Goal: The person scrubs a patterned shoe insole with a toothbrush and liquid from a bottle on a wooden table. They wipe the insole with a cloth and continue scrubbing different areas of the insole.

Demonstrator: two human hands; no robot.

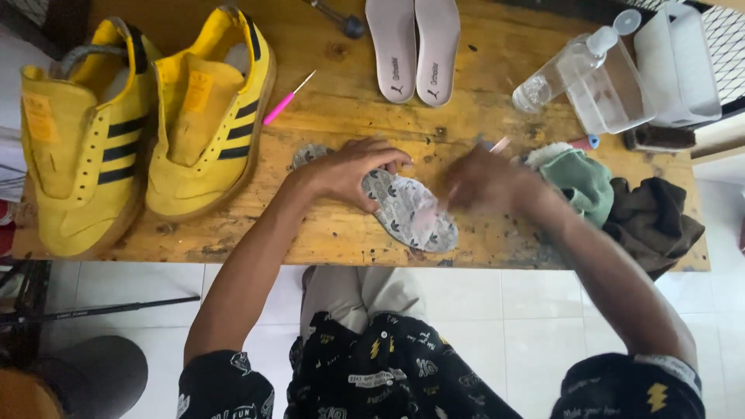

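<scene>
A grey patterned insole (411, 213) lies on the wooden workbench (341, 109) near its front edge. My left hand (349, 171) presses flat on the insole's upper end, fingers spread. My right hand (485, 180) is blurred with motion just right of the insole, closed on a small tool whose pale handle tip (500, 143) sticks up; the tool's working end is hidden. A second patterned insole edge (309, 155) peeks out behind my left wrist.
Two yellow sneakers with dark stripes (140, 124) stand at the left. A pink-handled pick (287, 99), two plain grey insoles (413, 48), a clear pump bottle (570, 66), a clear container (613, 89), green (582, 178) and dark cloths (652, 221) lie around.
</scene>
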